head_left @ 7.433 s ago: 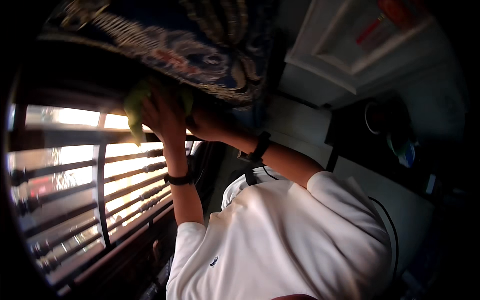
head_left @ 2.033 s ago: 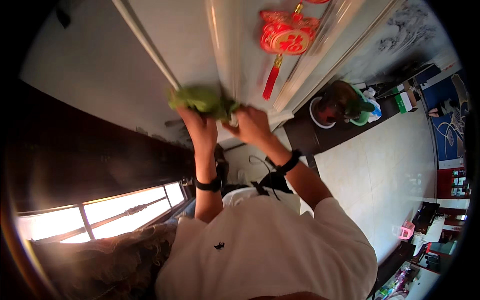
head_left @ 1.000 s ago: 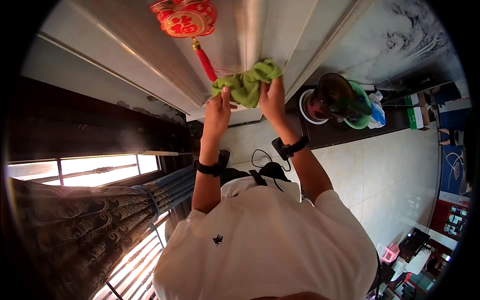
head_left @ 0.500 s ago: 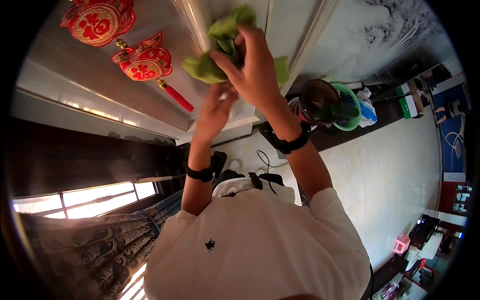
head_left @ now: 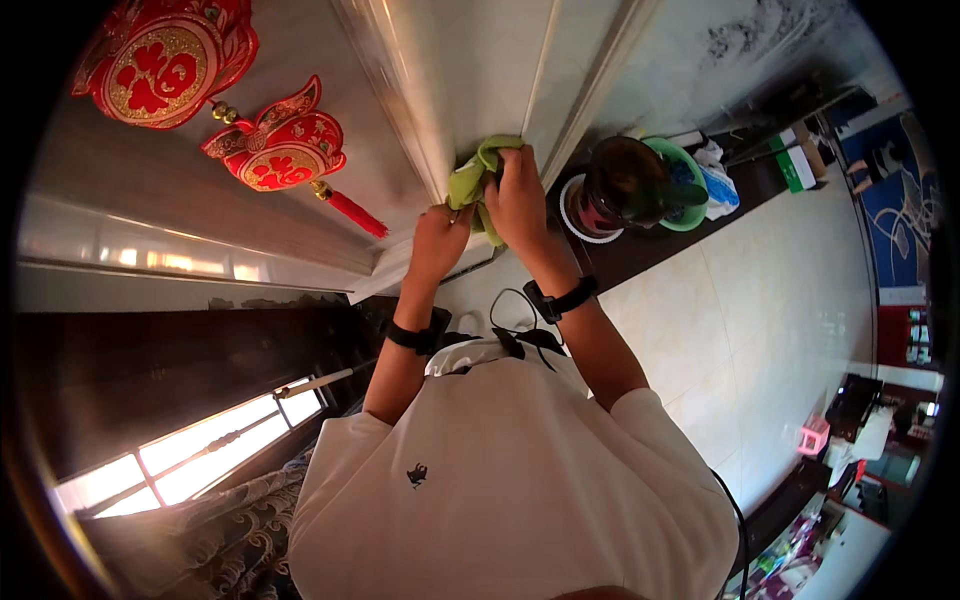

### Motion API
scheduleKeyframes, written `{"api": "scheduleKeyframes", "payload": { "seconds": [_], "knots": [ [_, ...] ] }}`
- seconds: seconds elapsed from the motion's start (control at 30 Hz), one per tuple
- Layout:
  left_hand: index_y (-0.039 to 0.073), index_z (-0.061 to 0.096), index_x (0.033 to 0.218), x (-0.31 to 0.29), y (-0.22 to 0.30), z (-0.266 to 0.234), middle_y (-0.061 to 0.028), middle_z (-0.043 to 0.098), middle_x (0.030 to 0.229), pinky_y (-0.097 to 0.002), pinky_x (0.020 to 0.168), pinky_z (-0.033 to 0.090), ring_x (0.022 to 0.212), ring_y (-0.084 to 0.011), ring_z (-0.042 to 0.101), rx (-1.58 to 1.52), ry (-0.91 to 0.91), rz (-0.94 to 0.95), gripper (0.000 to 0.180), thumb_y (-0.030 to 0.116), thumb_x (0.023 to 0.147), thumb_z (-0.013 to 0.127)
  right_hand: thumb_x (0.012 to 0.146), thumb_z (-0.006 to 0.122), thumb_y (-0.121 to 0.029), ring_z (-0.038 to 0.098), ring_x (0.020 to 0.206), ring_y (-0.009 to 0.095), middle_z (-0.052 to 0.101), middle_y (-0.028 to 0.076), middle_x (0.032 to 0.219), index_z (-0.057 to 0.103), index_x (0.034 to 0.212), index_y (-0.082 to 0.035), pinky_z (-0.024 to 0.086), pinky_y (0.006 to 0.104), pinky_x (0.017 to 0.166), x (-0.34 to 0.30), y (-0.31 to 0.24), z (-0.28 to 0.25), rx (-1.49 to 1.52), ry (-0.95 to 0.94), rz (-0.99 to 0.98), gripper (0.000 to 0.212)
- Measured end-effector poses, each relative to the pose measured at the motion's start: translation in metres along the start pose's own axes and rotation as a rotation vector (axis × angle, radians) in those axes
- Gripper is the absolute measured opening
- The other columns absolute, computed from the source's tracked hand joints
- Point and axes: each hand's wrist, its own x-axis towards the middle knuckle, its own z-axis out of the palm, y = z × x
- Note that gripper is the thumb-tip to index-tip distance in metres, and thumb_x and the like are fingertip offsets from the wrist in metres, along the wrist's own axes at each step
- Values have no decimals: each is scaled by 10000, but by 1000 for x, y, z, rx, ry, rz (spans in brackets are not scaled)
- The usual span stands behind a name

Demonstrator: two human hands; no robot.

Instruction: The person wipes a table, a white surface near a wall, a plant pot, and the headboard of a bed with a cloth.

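A crumpled green cloth is bunched between my two hands, in front of the pale panelled surface. My right hand grips its right side with bent fingers. At its lower left edge, my left hand is closed, its fingers pinching the cloth. The two hands are close together, and part of the cloth hangs down between them. Whether the cloth touches the panel cannot be made out.
Red and gold hanging ornaments with a tassel are on the left. To the right, a dark ledge bears a brown pot and a green basin. A bright window and a patterned curtain are lower left.
Both hands have come closer to my body and the cloth has come down with them, now more bunched. My left hand, blurred and below the cloth before, now grips it.
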Motion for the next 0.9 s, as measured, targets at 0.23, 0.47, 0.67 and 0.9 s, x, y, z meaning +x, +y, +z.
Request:
{"api": "scheduleKeyframes", "payload": {
  "seconds": [0.23,0.47,0.67,0.9],
  "knots": [
    [-69,540,1075,-18,16,-28,-278,608,979,-397,821,445,903,-387,576,-115,-109,222,330,209,1027,370,868,641,-217,465,1049,414,476,232,1168,403,1311,4,389,472,919,-6,-25,-12,155,78,-70,549],
    [-19,446,1222,-19,83,-62,-192,654,1013,-356,718,502,924,-300,647,-13,41,493,281,82,966,499,778,713,-203,420,1094,423,384,253,1188,367,1413,-53,428,469,914,47,-78,-33,-70,300,-228,739],
    [62,279,1284,-22,51,-45,-224,667,1042,-482,785,500,955,-426,641,58,-234,148,480,178,927,578,836,580,-24,493,1082,383,460,245,1185,362,1342,49,428,392,915,5,-15,12,164,473,234,556],
    [70,204,1385,-25,8,-40,-308,442,1366,-503,932,431,1210,-485,462,127,-468,155,610,206,927,583,841,616,-38,616,998,266,586,184,1142,406,1329,50,508,330,809,-37,18,41,209,397,433,539]
  ]
}}
